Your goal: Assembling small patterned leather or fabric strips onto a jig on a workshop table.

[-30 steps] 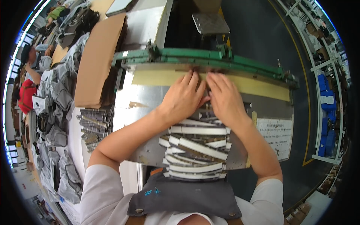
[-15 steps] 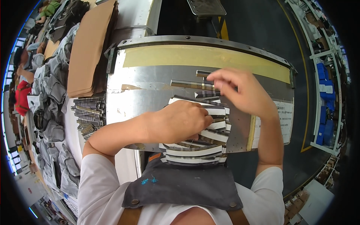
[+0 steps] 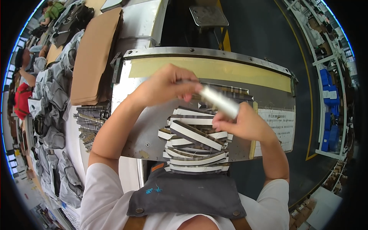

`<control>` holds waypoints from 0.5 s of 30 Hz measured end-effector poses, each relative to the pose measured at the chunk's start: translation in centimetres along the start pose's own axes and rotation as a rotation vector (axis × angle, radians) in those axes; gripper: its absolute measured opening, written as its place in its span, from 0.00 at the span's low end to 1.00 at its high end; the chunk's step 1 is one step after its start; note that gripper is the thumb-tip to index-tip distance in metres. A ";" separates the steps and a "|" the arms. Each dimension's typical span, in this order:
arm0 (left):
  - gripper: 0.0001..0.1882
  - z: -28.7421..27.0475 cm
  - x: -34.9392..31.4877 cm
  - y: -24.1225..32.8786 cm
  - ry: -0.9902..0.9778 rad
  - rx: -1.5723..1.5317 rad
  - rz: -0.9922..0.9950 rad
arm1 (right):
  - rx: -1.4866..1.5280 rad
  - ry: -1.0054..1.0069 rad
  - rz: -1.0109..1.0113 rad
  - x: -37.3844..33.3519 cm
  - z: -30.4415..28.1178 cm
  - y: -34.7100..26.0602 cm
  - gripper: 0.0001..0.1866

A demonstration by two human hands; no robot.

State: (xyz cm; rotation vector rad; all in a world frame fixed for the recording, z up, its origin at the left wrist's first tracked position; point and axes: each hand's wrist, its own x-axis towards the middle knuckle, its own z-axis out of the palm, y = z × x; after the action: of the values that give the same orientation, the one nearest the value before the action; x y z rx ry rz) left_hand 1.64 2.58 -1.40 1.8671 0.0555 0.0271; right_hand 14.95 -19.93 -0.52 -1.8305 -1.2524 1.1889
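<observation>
Above the metal desk point(image 3: 143, 134), the left hand point(image 3: 166, 87) has its grip clamped on a blurred white strip point(image 3: 219, 101) reaching the right hand point(image 3: 247, 123), whose grip I cannot tell.

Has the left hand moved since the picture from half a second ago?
Yes. The left hand has moved forward, from over the pile of strips toward the yellow band along the metal table's far side.

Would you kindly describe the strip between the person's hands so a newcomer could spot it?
Find the metal worktable with a yellow band along its far edge. Over its middle, a white strip slants between the left hand and right hand. Unlike the strips piled near the apron, it is in hand and blurred.
</observation>
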 end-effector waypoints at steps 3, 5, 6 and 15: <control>0.12 -0.2 1.2 -2.0 0.184 -0.020 -0.274 | -0.077 0.232 0.123 1.7 -0.8 -1.2 0.09; 0.11 0.7 1.7 -5.0 0.480 0.587 0.046 | -0.620 0.679 -0.378 3.3 -0.5 0.4 0.13; 0.12 1.1 1.7 -5.7 0.591 0.766 0.215 | -0.614 0.584 -0.440 4.2 -0.2 0.9 0.18; 0.18 4.5 1.8 -5.1 0.370 1.050 0.319 | -0.900 0.605 -0.359 7.1 1.1 4.7 0.22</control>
State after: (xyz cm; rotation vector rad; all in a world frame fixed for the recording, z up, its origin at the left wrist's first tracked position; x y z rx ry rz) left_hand 3.56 -0.11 -7.56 2.8770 0.0255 0.6774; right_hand 16.78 -15.04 -7.35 -2.1568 -1.7537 -0.2094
